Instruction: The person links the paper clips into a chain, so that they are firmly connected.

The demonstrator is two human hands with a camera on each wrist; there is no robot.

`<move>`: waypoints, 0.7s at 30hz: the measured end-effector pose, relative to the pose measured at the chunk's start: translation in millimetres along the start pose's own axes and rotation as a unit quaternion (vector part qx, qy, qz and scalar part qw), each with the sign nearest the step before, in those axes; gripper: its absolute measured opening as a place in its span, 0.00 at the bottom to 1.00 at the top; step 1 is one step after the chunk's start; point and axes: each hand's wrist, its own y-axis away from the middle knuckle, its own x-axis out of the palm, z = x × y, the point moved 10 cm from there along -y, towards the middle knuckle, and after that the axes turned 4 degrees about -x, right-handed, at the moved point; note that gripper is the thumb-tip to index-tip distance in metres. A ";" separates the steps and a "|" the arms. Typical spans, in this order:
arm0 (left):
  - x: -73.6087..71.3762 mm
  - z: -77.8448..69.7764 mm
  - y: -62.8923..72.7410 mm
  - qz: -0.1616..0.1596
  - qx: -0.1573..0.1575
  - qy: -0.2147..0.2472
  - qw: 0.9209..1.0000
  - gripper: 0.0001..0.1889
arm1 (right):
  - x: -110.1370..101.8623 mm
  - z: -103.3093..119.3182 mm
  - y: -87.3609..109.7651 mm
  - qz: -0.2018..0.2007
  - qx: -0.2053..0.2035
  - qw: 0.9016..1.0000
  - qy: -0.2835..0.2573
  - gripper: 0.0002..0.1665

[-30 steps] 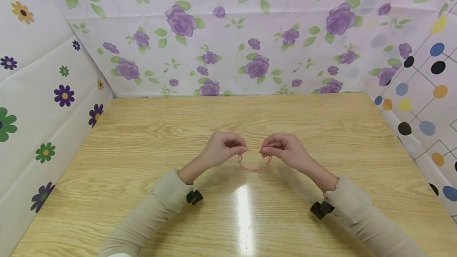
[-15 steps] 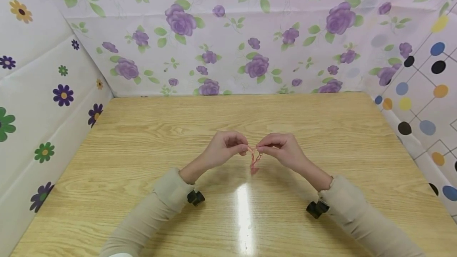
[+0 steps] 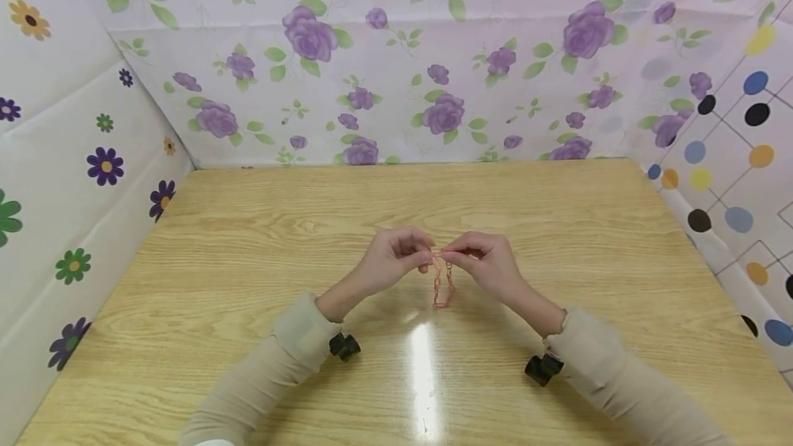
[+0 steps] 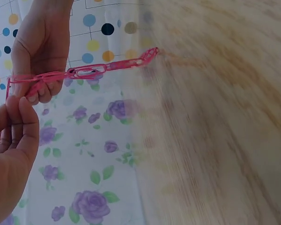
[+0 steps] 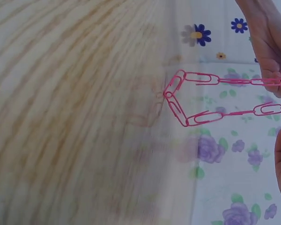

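Note:
A chain of pink paper clips (image 3: 442,305) hangs in a narrow loop between the two hands, over the middle of the table. My left hand (image 3: 394,263) pinches one end of it between thumb and fingers. The other end is pinched by my right hand (image 3: 489,266), with the fingertips of both hands very close together or touching. In the right wrist view the linked paper clips (image 5: 234,81) run away from the fingers and turn back at the low end. Fingers hide just how the end clips meet.
The wooden table (image 3: 279,205) spreads under both hands, with a bright reflection near the front. Behind it stands a floral cloth (image 3: 396,88). Patterned cloths line the left and right sides. A small black camera sits on each wrist.
The hands have come together from a small gap, the right hand moving left. The paper clip chain has gone from a wide shallow curve to a narrow hanging loop.

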 end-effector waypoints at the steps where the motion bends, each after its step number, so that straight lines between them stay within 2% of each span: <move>1: 0.3 -0.8 -0.2 0.000 0.003 0.003 1.000 0.09 | 0.5 -0.4 0.1 -0.002 0.003 1.000 -0.002 0.01; 5: -0.5 -2.0 -1.3 -0.005 0.009 -0.007 1.000 0.12 | 1.3 -3.3 0.7 -0.002 0.019 1.000 -0.005 0.02; 9: -3.4 2.4 -1.6 -0.015 -0.012 -0.056 0.998 0.10 | 2.5 -3.4 1.9 0.012 0.022 1.000 -0.009 0.02; 14: 1.3 11.7 -1.9 0.020 -0.048 -0.105 0.993 0.12 | 3.9 0.9 1.1 0.028 0.014 0.999 0.010 0.02; 17: 7.4 14.7 -3.2 0.045 -0.036 -0.149 0.987 0.13 | 2.8 4.2 -0.5 0.029 0.017 0.999 0.029 0.02; 19: 9.9 14.9 -4.6 0.044 -0.022 -0.182 0.982 0.10 | 2.0 6.0 -1.3 0.031 0.023 0.999 0.038 0.02; 21: 12.0 15.0 -5.8 0.043 -0.015 -0.191 0.980 0.06 | 1.9 2.1 -1.3 0.033 0.031 0.998 0.043 0.02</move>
